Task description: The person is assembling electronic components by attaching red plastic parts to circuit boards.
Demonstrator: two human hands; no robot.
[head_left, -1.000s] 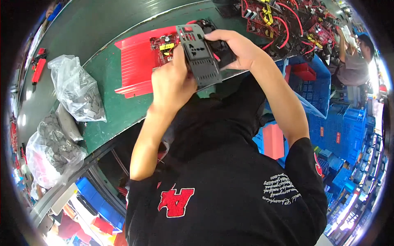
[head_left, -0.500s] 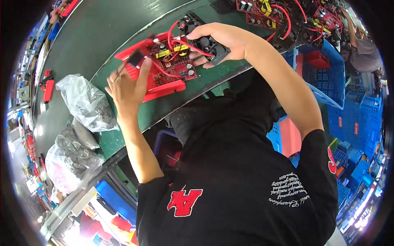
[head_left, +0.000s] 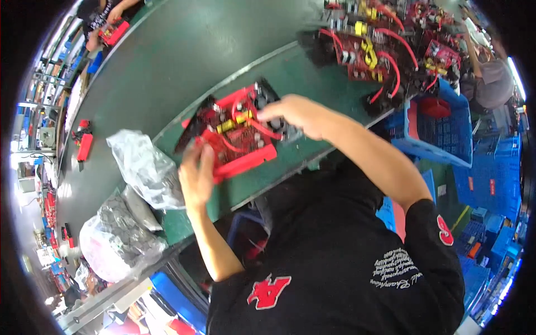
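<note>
A red open housing (head_left: 245,166) lies on the green bench with a red circuit board (head_left: 245,139) inside it, carrying yellow-wrapped parts and thick red wires. At its right end stands a black fan panel (head_left: 265,95). My right hand (head_left: 301,116) is closed on that panel, thumb on the inner side, other fingers mostly hidden. A black end panel (head_left: 192,129) stands tilted at the housing's left end. My left hand (head_left: 196,176) is at that end, its fingers bent around the lower corner of the panel and housing; motion blur softens their edges.
Two clear plastic bags (head_left: 146,167) of parts lie at the bench's left. Several wired board assemblies (head_left: 368,56) crowd the back right, above a blue crate (head_left: 438,131). A red housing (head_left: 85,146) lies far left. A co-worker's hand (head_left: 114,14) holds another at the top left.
The fan panel has come down from above the board to the housing's right end. The black piece near my left hand now stands at the left end. The whole view has shifted.
</note>
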